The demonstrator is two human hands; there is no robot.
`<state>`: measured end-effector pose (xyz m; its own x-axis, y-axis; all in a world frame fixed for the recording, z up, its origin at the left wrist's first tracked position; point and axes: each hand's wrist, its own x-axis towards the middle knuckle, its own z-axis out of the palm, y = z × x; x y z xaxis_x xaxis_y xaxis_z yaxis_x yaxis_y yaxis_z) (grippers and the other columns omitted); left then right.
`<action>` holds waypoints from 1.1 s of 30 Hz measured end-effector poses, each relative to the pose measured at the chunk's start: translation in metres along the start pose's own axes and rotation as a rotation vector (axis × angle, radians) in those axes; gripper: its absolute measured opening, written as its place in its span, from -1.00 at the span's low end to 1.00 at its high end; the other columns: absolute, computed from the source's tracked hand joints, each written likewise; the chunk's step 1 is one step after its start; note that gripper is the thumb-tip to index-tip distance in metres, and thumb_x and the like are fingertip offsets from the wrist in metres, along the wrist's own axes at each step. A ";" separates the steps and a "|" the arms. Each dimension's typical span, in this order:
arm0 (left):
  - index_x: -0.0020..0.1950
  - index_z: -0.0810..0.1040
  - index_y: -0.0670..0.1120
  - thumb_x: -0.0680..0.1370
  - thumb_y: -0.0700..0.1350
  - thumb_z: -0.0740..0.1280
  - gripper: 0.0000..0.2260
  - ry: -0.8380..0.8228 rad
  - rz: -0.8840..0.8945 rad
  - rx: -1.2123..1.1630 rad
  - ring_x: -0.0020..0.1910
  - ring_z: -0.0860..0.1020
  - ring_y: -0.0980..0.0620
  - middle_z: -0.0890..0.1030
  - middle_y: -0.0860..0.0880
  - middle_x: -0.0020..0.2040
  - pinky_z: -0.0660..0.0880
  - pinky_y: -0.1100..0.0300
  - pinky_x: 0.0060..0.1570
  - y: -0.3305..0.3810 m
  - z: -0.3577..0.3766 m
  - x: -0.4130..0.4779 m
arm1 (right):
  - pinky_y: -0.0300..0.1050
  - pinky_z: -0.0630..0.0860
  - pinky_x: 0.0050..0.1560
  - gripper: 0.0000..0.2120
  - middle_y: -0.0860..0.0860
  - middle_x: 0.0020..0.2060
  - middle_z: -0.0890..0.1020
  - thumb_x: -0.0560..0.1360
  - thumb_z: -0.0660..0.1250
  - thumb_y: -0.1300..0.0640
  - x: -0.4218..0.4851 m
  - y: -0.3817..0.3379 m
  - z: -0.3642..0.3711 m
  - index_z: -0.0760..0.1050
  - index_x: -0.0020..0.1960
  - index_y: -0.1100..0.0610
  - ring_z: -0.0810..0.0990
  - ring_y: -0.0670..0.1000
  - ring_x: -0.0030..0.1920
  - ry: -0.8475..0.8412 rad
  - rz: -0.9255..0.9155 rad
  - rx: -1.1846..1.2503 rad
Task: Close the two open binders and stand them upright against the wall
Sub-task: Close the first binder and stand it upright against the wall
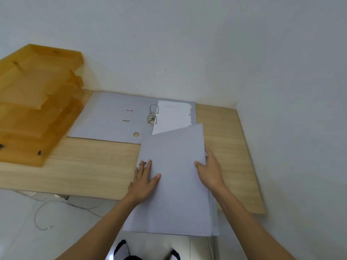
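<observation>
A grey binder lies closed and flat on the wooden desk, its near end hanging over the front edge. My left hand rests flat on its cover near the left edge, fingers spread. My right hand holds the binder's right edge, thumb on top and fingers along the side. Behind it a second grey binder lies open against the wall, its metal ring clip upright and white paper on its right half. The closed binder overlaps the open one's near right corner.
An amber plastic stacked letter tray fills the desk's left side by the wall. White walls meet in a corner behind the desk at the right. Below the front edge a cable lies on the tiled floor.
</observation>
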<state>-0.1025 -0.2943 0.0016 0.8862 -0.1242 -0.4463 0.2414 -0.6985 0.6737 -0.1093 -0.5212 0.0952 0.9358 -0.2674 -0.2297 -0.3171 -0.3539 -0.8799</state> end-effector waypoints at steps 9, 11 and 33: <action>0.67 -0.11 0.09 0.60 0.23 0.23 -0.24 0.025 0.074 0.380 0.64 -0.27 -0.15 -0.28 0.02 0.67 0.24 -0.16 0.52 0.008 0.036 -0.018 | 0.06 0.26 0.46 -0.20 0.13 0.56 0.26 0.53 0.37 0.10 0.016 0.073 -0.010 0.02 0.64 0.06 0.23 0.19 0.54 0.034 0.188 -0.390; 0.67 -0.08 0.10 0.57 0.19 0.31 -0.20 0.024 0.046 0.383 0.64 -0.22 -0.26 -0.28 0.02 0.67 0.30 -0.16 0.49 0.014 0.039 -0.019 | 0.12 0.19 0.53 -0.23 0.08 0.62 0.13 0.55 0.35 0.06 0.016 0.081 -0.003 0.03 0.64 0.03 0.12 0.16 0.60 -0.023 0.121 -0.484; 0.30 0.56 -0.03 0.07 0.42 0.53 -0.09 0.142 -0.423 -0.460 0.16 0.65 -0.13 0.68 -0.05 0.20 0.58 -0.14 0.21 -0.001 0.033 0.012 | 0.49 -0.11 0.48 -0.30 -0.07 0.65 -0.22 0.62 0.17 -0.18 0.000 0.114 0.037 -0.08 0.64 -0.13 -0.29 0.22 0.62 -0.412 0.261 -0.477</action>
<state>-0.1057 -0.3183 -0.0239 0.7136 0.2124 -0.6676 0.6985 -0.2889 0.6547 -0.1401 -0.5283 -0.0210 0.7719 -0.0681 -0.6321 -0.4851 -0.7056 -0.5164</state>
